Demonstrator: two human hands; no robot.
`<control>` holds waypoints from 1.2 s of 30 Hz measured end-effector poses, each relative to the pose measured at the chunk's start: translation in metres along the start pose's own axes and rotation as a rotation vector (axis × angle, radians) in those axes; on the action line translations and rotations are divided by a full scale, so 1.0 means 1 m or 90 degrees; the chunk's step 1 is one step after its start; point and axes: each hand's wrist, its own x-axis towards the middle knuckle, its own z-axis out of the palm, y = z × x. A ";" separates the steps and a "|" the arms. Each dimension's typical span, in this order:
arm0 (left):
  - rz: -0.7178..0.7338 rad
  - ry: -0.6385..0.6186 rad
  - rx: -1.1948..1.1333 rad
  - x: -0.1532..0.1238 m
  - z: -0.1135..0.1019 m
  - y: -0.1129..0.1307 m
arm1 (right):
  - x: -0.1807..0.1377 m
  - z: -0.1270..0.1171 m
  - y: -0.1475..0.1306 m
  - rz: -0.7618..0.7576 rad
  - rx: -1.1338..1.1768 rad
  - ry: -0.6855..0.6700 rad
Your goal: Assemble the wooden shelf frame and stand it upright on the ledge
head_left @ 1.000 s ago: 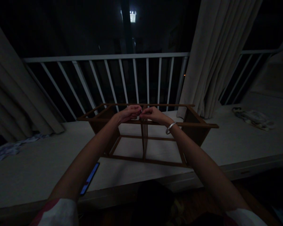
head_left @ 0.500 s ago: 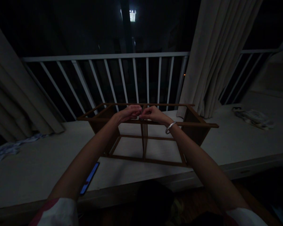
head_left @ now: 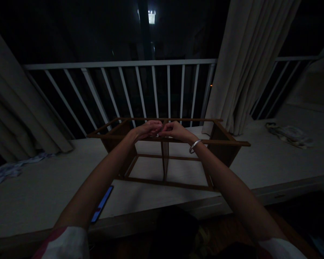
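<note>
A brown wooden frame (head_left: 189, 187) with side panels and a middle divider (head_left: 165, 160) lies on the pale window ledge in front of me. Above the top of the divider, my left hand (head_left: 149, 129) and my right hand (head_left: 175, 130) meet with fingertips close together. The left fingers are curled inward. My right thumb and fingers are pinched; whatever small thing they may hold is too dark to make out. A silver bangle (head_left: 195, 146) circles my right wrist.
A phone (head_left: 102, 204) with a lit screen lies by the ledge's front edge, under my left forearm. White railings (head_left: 153, 64) stand behind the frame, with curtains (head_left: 237, 64) at both sides. Cloths (head_left: 288, 135) lie on the ledge (head_left: 272, 162) at right and left.
Almost nothing differs. Both hands stay at the top of the divider, with only a very slight shift of the fingers.
</note>
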 end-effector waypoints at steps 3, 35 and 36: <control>-0.009 -0.013 -0.002 0.001 -0.002 -0.002 | 0.001 0.000 0.000 -0.001 0.002 -0.003; 0.011 0.027 -0.006 0.001 -0.001 -0.001 | 0.001 0.001 0.001 -0.017 -0.024 0.000; 0.011 0.028 0.001 0.000 -0.001 0.000 | 0.001 0.001 0.001 -0.016 -0.021 0.001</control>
